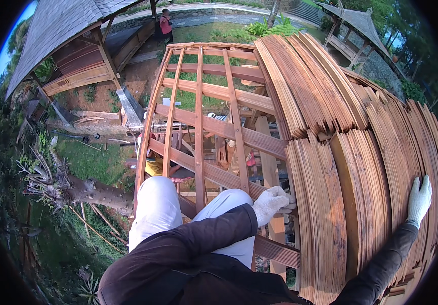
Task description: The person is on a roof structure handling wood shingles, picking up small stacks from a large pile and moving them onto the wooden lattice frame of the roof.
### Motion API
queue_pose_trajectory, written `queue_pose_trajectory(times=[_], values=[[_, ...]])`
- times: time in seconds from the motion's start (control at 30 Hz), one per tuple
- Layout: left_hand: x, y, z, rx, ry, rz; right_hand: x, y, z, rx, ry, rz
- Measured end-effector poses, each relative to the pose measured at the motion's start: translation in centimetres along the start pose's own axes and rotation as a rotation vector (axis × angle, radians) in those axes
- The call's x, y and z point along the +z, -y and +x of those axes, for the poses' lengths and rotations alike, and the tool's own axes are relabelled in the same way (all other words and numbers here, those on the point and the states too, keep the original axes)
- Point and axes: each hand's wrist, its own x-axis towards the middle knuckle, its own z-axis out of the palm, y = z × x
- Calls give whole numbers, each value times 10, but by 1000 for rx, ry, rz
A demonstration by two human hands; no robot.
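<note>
My left hand point(272, 206), in a pale knitted glove, is closed beside the near stacks of thin wooden shingles point(313, 195), just over the roof battens. I cannot make out what, if anything, is in its fingers. My right hand point(418, 198), gloved too, lies with fingers extended on the shingle stacks point(394, 162) at the right. The open lattice of reddish battens point(199, 117) spreads in front of me, with my white-trousered knees point(155, 201) on it.
More shingle stacks point(308, 86) lie farther up the roof. Below the lattice are a person in yellow point(153, 165) and timbers. A bare tree trunk point(97, 195) is at the left. A shingled pavilion point(61, 35) and a person in pink point(166, 25) are beyond.
</note>
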Motion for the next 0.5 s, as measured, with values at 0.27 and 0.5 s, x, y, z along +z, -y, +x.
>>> queue_pose_trajectory(times=[0.27, 0.5], values=[[9, 0, -1, -55, -33, 148, 0, -2, 0, 0, -7, 7], [28, -15, -13, -16, 55, 201, 0, -2, 0, -1, -4, 14]])
